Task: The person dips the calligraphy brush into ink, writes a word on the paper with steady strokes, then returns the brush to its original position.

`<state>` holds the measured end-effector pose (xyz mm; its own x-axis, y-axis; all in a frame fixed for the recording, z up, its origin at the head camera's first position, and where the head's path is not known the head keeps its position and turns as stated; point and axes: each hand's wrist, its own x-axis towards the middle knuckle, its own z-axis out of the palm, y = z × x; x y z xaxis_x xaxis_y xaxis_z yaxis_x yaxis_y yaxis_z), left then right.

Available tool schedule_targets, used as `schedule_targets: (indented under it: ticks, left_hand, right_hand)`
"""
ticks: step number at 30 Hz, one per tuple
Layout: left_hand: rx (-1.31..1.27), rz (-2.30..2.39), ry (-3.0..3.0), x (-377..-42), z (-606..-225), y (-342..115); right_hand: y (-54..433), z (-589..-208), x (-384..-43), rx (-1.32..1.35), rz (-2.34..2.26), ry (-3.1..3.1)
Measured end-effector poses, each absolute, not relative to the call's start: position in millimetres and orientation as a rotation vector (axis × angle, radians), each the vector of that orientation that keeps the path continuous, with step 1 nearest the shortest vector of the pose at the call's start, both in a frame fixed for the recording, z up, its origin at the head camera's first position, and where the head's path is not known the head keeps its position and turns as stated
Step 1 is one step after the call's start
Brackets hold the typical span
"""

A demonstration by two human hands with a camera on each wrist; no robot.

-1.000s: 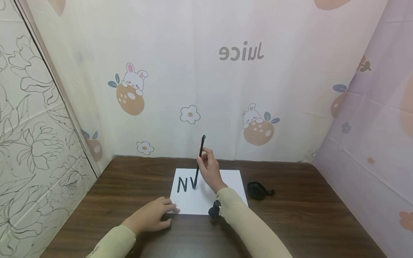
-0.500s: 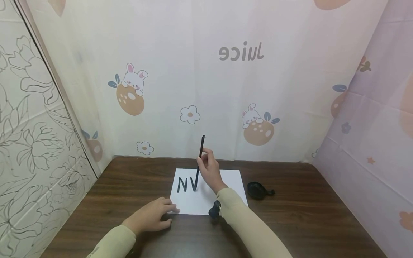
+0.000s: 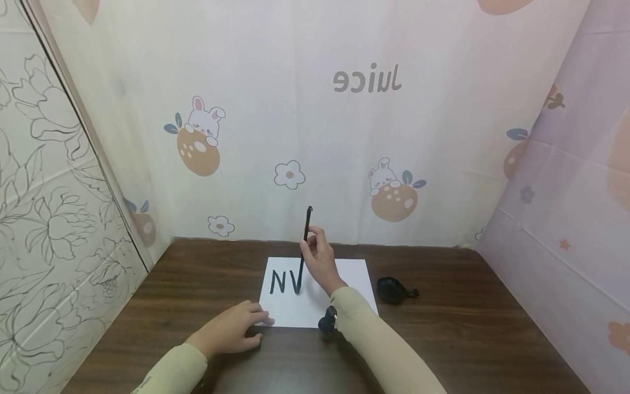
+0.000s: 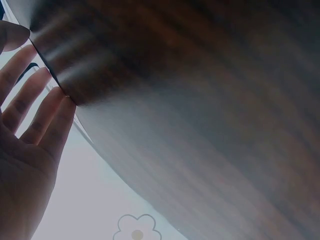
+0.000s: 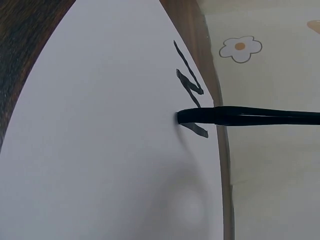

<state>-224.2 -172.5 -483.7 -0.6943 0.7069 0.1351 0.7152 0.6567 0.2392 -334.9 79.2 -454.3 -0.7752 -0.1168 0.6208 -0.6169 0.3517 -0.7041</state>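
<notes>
On the white paper (image 3: pixel 292 313), 2 dark characters can be read to the left of the fingers of the right hand (image 3: pixel 322 262): an "N" (image 3: pixel 278 282) and, nearer those fingers, a V-shaped mark (image 3: pixel 295 279). Well above the same fingers and rightward, "Juice" (image 3: pixel 367 78) is shown mirrored on the curtain (image 3: pixel 320 126).

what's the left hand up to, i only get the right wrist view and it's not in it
Observer: The left hand rests at the near left corner of the paper.
Operator: ok and what's on the brush, its top end runs out of my picture
Observer: In the head view, the right hand pinches it on the upper part of its handle.
Operator: anything past the paper's right edge
Observer: Yes, a small black dish with a stubby handle sits there on the table.
</notes>
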Motion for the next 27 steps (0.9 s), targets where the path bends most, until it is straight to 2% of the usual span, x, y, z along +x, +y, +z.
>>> schedule_targets:
  ticks: [27]
  left_hand:
    - [-1.198, -0.439, -2.857, -223.6, -482.9, -172.1]
  right_hand:
    - [79.9, -450.6, -336.9, 0.618, 1.406, -2.126]
